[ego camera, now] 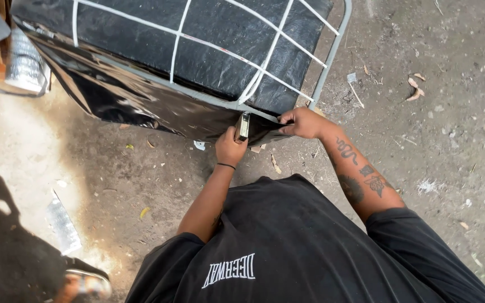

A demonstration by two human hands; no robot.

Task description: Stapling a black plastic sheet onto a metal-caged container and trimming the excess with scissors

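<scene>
Black plastic sheeting (141, 101) wraps most of the grey metal wire frame (332, 50) at twelve o'clock, its lower corner loose where the left hand (230, 147) grips a small stapler-like tool (243, 125) and the right hand (304, 122) pinches the edge.

A large block wrapped in shiny black plastic sheet (197, 39) fills the upper left and centre, sitting inside a grey metal frame (332, 53) crossed by white bars. The wrapping hangs in loose, glossy folds along the near side. At the left edge lies a silvery foil-wrapped bundle (24, 62). No labels, signs or screens appear.
</scene>
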